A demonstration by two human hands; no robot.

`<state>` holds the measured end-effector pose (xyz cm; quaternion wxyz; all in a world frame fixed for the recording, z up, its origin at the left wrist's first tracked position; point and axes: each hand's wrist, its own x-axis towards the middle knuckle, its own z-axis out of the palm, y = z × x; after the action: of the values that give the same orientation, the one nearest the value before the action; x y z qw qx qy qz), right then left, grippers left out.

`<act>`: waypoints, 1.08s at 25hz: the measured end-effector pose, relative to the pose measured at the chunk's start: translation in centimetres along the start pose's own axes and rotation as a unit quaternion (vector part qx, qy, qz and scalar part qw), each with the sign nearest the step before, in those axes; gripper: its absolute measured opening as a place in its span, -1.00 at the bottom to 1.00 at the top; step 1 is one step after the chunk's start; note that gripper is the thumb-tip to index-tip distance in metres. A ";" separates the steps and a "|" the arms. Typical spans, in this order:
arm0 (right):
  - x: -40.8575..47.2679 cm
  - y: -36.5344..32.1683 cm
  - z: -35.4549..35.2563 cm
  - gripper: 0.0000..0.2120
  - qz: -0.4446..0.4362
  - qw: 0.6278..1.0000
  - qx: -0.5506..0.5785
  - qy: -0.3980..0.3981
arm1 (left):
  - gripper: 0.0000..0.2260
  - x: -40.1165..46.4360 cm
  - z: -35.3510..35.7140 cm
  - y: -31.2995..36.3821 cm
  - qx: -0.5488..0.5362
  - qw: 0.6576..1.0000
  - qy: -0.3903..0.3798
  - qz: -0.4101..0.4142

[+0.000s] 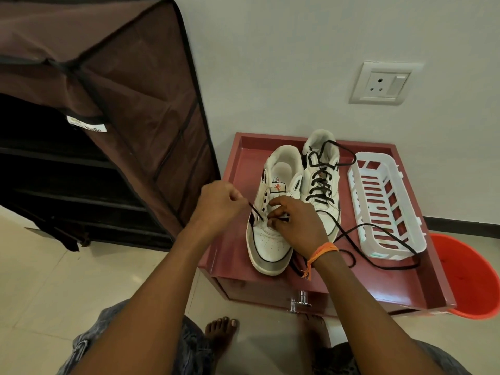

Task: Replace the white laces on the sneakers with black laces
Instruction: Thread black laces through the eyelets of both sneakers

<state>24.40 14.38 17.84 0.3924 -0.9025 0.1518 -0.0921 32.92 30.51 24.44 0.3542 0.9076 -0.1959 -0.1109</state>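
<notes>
Mid-frame on the red worktop (232, 255), both hands pinched the black lace (351, 234), left hand (220, 203) drawing it taut, right hand (296, 226) feeding the sneaker (270, 239).

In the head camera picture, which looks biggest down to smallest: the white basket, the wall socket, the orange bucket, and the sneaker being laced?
1. White basket and sneaker being laced: too alike to rank.
2. Orange bucket, partly hidden, so unsure.
3. Wall socket, smallest, though farther away.

I can read part of one word, "Studio", on a white label (87, 124) sewn to the brown fabric wardrobe (130, 77) at left. The near sneaker's tongue patch (278, 187) carries an orange emblem; its lettering is too small to read.
</notes>
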 end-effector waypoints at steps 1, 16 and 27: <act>-0.2 -0.3 0.0 -0.73 -0.026 0.997 -0.037 0.063 | -0.85 0.1 -0.4 0.2 0.004 1.000 -0.008 0.012; -0.1 -1.1 0.8 -0.90 -0.037 0.978 0.187 0.088 | -0.73 -0.4 4.2 -0.3 0.063 0.997 -0.040 0.023; -0.5 -0.9 3.5 -0.88 -0.140 0.961 -0.180 0.156 | -0.90 -1.6 5.5 -1.6 -0.322 0.920 0.034 -0.220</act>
<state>25.12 17.50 16.08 0.1780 -0.9449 0.0974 -0.2570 30.03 29.02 19.42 0.6003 0.7680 0.0671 -0.2126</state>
